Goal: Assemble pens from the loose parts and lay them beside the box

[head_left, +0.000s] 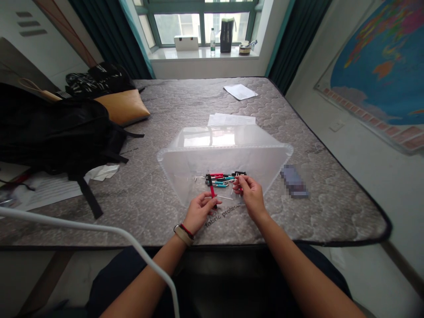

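**On the bare mattress: you are sorting small tools in a clear tray**

At the near edge of the mattress (298,132), you are working both hands over a shallow clear plastic tray (185,154). Your left hand (198,212) is pinching a red-handled tool (211,187), fingers closed around its lower end, its tip pointing away from you. Your right hand (250,194) is closing its fingertips on another small piece beside the pile; which piece, I cannot tell.

You seem to be mid-pick, drawing single tools from the cluster. The next move is likely calling for a fine pinch that avoids snagging neighbours.

The loose tools (223,179) are lying tangled in the tray: slim red, teal and black handles with thin metal shafts.
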Demonstrator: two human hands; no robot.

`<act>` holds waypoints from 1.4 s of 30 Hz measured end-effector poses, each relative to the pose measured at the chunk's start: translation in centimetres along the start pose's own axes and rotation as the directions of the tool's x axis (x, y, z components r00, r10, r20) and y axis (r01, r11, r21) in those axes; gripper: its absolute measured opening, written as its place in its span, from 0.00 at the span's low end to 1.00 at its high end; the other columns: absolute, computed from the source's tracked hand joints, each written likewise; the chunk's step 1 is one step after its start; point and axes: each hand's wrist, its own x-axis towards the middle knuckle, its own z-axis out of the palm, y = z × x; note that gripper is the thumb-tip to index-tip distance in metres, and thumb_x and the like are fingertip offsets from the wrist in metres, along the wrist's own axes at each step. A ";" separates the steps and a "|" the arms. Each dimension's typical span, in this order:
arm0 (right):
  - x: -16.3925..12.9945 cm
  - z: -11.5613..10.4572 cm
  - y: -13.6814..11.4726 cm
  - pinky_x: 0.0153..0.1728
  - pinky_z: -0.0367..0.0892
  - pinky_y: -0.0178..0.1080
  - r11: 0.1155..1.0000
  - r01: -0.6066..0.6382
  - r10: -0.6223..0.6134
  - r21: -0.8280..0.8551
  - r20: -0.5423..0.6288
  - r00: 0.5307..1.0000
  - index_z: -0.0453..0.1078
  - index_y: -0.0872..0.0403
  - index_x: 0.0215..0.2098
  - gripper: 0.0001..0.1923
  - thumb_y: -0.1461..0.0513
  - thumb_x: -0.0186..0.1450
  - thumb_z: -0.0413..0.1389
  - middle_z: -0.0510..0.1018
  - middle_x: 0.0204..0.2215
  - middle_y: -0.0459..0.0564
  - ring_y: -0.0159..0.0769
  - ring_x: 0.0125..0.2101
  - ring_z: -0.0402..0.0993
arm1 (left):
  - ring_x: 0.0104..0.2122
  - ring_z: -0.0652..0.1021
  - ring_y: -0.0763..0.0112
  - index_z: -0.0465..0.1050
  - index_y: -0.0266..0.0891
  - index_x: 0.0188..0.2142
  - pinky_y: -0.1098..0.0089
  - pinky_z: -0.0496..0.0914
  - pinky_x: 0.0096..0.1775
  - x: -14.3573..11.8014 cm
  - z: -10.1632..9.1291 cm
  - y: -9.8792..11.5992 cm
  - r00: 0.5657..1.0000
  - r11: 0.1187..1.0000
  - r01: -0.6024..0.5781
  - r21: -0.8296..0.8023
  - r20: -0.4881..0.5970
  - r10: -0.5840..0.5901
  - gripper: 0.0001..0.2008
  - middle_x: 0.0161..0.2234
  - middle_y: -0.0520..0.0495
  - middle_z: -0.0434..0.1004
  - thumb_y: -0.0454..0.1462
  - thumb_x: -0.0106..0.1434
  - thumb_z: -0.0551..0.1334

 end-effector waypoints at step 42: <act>0.3 0.5 2.9 0.39 0.64 0.36 0.481 0.357 -0.039 -0.801 0.387 0.921 0.74 0.54 0.37 0.07 0.64 0.60 0.57 0.77 0.31 0.48 0.35 0.34 0.72 | 0.29 0.77 0.70 0.74 0.38 0.38 0.73 0.67 0.31 -0.3 -1.0 0.2 0.965 0.850 -0.238 0.469 0.017 0.261 0.12 0.29 0.49 0.77 0.44 0.60 0.63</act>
